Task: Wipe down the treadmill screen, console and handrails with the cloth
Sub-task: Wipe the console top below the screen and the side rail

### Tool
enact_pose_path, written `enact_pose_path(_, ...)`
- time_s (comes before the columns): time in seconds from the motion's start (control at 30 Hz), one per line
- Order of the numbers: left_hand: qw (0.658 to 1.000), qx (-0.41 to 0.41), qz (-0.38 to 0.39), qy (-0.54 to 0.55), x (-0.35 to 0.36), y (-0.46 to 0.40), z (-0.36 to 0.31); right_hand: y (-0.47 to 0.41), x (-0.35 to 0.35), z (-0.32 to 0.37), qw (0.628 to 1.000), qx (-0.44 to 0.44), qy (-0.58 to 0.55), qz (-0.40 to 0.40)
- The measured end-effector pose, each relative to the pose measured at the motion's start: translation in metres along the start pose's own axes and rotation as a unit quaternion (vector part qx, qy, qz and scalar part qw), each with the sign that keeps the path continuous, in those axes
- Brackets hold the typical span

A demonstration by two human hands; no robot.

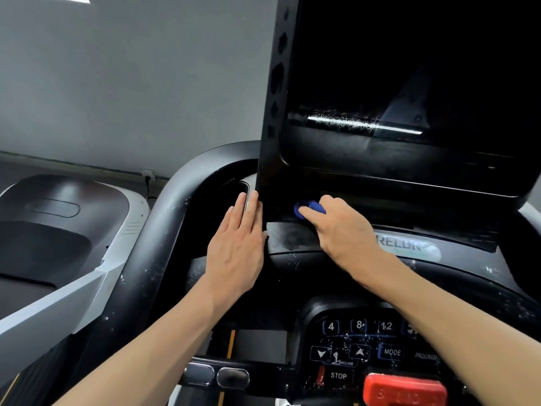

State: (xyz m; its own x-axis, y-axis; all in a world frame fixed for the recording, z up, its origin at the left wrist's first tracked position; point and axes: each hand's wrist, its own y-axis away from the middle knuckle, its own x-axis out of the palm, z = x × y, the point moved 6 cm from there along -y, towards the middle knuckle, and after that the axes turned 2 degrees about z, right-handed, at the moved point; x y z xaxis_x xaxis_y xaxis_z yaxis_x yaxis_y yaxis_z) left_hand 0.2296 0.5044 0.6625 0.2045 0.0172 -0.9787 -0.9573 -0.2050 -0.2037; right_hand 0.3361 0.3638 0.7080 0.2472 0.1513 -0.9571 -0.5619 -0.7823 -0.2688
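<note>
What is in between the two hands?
In the head view, only the black bottom left corner of the screen frame lies between the flat left hand and the right hand gripping the blue cloth.

the screen [409, 68] is glossy black glass, the console [366, 341] smooth speckled plastic, the handrail [172, 206] matt black, the cloth [310, 207] soft blue fabric.

**Tight gap under the screen**

The dark screen [409, 83] overhangs the console [380, 341], leaving only a low slot between them. The right hand [342, 230], bunched round the blue cloth [307, 207], fills that slot's left end. The left hand [237, 244] lies flat against the screen's left edge, blocking the pocket beside the curved handrail [164, 230]. Open wall space lies left of the screen.
</note>
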Motion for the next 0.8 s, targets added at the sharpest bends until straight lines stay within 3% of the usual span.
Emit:
enact_pose_path(0.07, 1.000, 0.021, -0.005, 0.001, -0.001, 0.000, -0.006, 0.020, -0.005, -0.025, 0.995, 0.099, 0.018, -0.025)
enact_pose_path(0.13, 0.998, 0.068, -0.007, -0.009, 0.000, 0.000, -0.014, 0.023, -0.006, -0.025, 0.990, 0.136, 0.016, -0.047)
enact_pose_path(0.23, 0.994, 0.106, -0.022, -0.008, -0.003, -0.003, -0.019, -0.001, 0.002, 0.010, 0.998, 0.031, 0.016, -0.052)
enact_pose_path(0.3, 0.993, 0.115, -0.029, -0.010, -0.002, -0.004, -0.018, -0.012, 0.005, 0.013, 0.998, 0.021, 0.015, -0.056)
enact_pose_path(0.4, 0.992, 0.125, -0.026, -0.012, -0.001, -0.004, -0.017, 0.015, 0.000, -0.023, 0.985, 0.157, 0.003, -0.071)
enact_pose_path(0.47, 0.993, 0.117, -0.027, -0.014, -0.002, -0.004, -0.018, 0.029, -0.002, -0.026, 0.978, 0.199, -0.005, -0.069)
enact_pose_path(0.6, 0.993, 0.116, -0.032, -0.004, -0.004, -0.004, -0.019, -0.012, 0.004, 0.015, 0.999, 0.024, -0.042, -0.015)
enact_pose_path(0.8, 0.992, 0.117, -0.034, -0.015, -0.007, -0.003, -0.017, 0.011, 0.010, -0.016, 0.995, 0.067, -0.035, 0.063)
